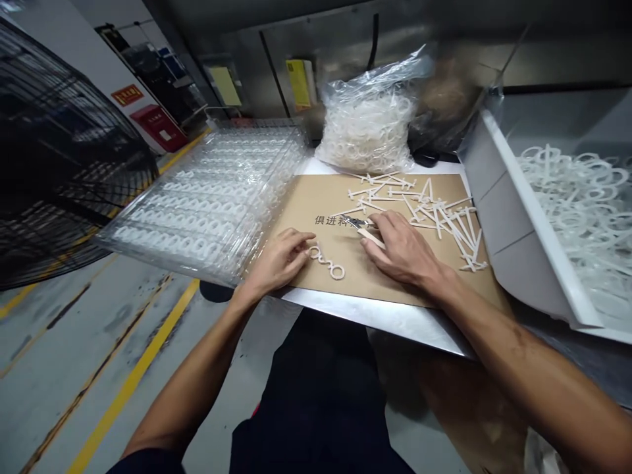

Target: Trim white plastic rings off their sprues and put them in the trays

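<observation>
Pinching the ringed white piece (328,263) at its left end, my left hand (289,259) faces my right (395,247), closed around pliers (360,227).

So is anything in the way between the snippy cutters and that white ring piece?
Nothing visible blocks the way: just flat cardboard lies between the cutters in the right hand and the white ring piece by the left hand.
</observation>
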`<action>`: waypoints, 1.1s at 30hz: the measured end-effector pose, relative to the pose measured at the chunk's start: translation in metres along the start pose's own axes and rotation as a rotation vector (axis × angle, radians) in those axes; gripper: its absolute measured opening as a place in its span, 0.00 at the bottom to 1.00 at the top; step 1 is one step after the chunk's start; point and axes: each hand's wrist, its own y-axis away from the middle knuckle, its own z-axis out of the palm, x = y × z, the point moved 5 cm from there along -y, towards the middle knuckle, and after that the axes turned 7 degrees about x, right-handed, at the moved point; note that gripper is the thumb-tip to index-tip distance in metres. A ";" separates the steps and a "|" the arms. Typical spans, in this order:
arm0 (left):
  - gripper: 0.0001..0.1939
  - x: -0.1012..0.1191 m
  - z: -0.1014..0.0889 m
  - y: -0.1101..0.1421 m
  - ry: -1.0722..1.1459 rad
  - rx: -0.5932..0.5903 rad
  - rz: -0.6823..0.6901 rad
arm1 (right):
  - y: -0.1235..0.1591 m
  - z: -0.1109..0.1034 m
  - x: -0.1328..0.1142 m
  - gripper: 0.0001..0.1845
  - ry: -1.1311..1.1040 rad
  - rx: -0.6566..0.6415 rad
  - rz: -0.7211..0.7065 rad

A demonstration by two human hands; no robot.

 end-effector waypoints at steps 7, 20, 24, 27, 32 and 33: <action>0.12 -0.006 0.007 -0.002 0.195 0.047 0.073 | 0.000 -0.008 -0.006 0.21 -0.099 0.035 0.037; 0.17 0.006 0.011 0.015 0.566 0.609 -0.104 | 0.030 0.001 -0.046 0.18 -0.990 -0.424 0.465; 0.17 0.007 0.011 0.015 0.601 0.618 -0.056 | 0.033 0.006 -0.046 0.18 -1.019 -0.454 0.594; 0.16 0.010 0.009 0.015 0.571 0.635 -0.019 | 0.034 0.006 -0.046 0.19 -1.020 -0.462 0.637; 0.14 0.016 0.005 0.014 0.507 0.645 0.035 | 0.035 0.005 -0.046 0.19 -0.974 -0.470 0.634; 0.14 0.017 0.005 0.013 0.498 0.645 0.041 | 0.035 0.005 -0.046 0.19 -0.976 -0.470 0.635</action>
